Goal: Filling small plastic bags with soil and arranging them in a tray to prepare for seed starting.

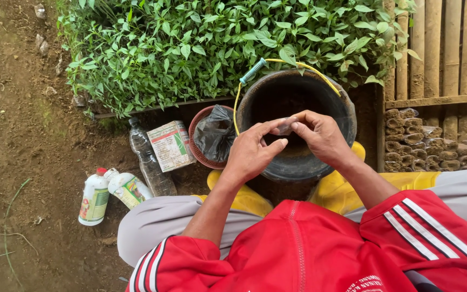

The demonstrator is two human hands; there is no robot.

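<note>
My left hand (pixel 252 151) and my right hand (pixel 320 135) meet over a black bucket (pixel 347 116) with a yellow handle. Between their fingertips they pinch a small clear plastic bag (pixel 284 126), held above the bucket's dark inside. The bucket stands between my yellow boots (pixel 341 189). I crouch in grey trousers and a red top with white stripes.
A bed of green seedlings (pixel 217 43) fills the back. Left of the bucket lie a red bowl holding a black bag (pixel 214 135), a cardboard box (pixel 170 145), a clear bottle (pixel 149 162) and two white bottles (pixel 109 194). Filled soil bags (pixel 422 143) and bamboo slats (pixel 449 48) stand right.
</note>
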